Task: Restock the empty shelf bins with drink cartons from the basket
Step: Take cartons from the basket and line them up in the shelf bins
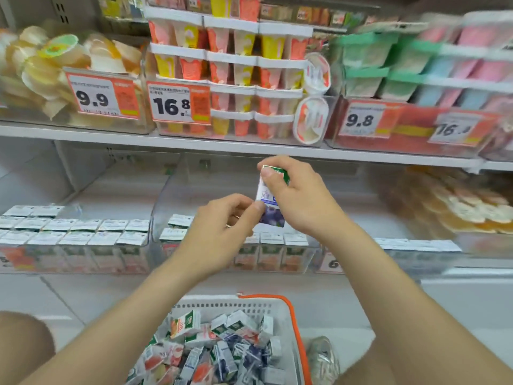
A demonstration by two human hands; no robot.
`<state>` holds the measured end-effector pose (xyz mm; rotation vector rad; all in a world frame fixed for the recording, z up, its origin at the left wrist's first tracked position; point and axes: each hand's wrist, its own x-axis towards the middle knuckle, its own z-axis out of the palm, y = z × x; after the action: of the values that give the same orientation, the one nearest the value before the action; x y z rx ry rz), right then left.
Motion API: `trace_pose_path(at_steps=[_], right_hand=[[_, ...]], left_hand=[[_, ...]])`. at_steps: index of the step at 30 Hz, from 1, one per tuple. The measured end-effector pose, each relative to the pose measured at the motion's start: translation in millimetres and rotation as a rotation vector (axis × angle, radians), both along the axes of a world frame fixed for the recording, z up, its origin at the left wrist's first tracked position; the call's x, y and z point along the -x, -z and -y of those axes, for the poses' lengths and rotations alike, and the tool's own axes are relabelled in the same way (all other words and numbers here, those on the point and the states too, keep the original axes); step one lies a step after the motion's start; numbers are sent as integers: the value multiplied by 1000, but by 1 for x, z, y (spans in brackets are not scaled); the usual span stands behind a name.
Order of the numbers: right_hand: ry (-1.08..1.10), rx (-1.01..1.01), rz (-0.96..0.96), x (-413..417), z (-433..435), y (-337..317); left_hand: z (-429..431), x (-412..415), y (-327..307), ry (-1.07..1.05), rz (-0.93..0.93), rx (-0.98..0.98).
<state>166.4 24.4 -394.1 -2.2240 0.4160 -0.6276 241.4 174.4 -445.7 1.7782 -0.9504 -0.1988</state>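
Currently gripping a drink carton [266,193], likely light and stiff, by its top with right hand [301,200], pinching its side with left hand [222,225].

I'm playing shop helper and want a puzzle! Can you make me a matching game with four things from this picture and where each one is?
Things:
1. blueberry carton
2. basket
3. 9.9 price tag
4. left bin

Places:
A. on the upper shelf, left side
B. between the left hand and right hand
C. at the bottom, piled with loose cartons
D. below that shelf, holding neat carton rows

Pairs: 1-B, 2-C, 3-A, 4-D
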Motion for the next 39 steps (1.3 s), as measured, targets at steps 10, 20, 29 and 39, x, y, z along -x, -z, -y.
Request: trace_pose_path(at_steps=[10,20,29,39], right_hand=[[301,439,-233,89,132,19],[203,431,-609,107,210,75],[67,137,-824,85,200,78],[127,234,-842,73,185,83]], left_hand=[[124,48,12,114,662,-205],[182,62,52,134,1051,-855],[181,65,62,57,1095,-820],[183,60,60,136,956,-783]])
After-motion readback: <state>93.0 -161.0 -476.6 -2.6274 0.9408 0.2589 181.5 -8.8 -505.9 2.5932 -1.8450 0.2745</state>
